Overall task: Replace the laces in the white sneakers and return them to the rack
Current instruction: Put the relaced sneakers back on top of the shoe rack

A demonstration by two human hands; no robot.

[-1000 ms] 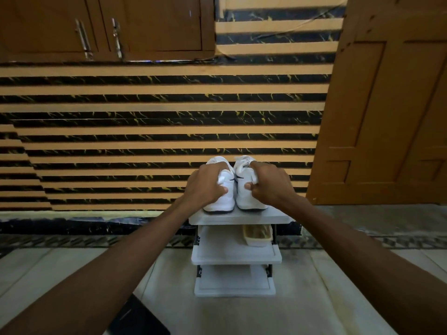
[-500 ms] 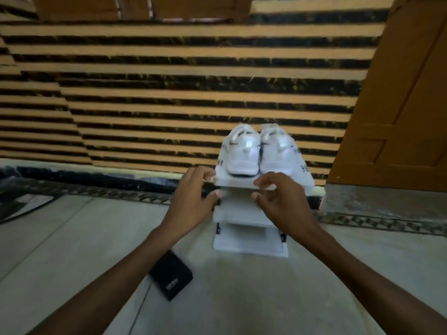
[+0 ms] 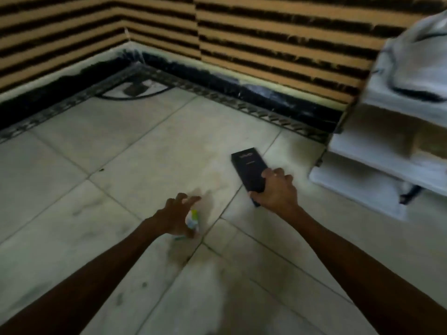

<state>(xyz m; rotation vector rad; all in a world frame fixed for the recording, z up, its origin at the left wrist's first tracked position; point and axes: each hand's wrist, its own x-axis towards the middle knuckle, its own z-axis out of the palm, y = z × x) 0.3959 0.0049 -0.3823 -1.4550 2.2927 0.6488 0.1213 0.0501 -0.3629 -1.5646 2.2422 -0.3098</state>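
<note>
On tiled floor [image 3: 108,146] by striped wall [image 3: 266,32]: right hand [image 3: 275,189] grips box [image 3: 249,165], left hand [image 3: 174,213] splayed.

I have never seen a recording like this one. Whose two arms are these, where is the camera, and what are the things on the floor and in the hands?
There is no machine: the arms belong to a person who wears one wide-angle camera on the head, looking forward and down. The right hand grips one end of a black box down at the tiled floor. The left hand reaches over a small pale packet; the blur hides whether it holds it. At the right edge stands a white rack, with a white sneaker on its top shelf. Behind is a striped wall.
</note>
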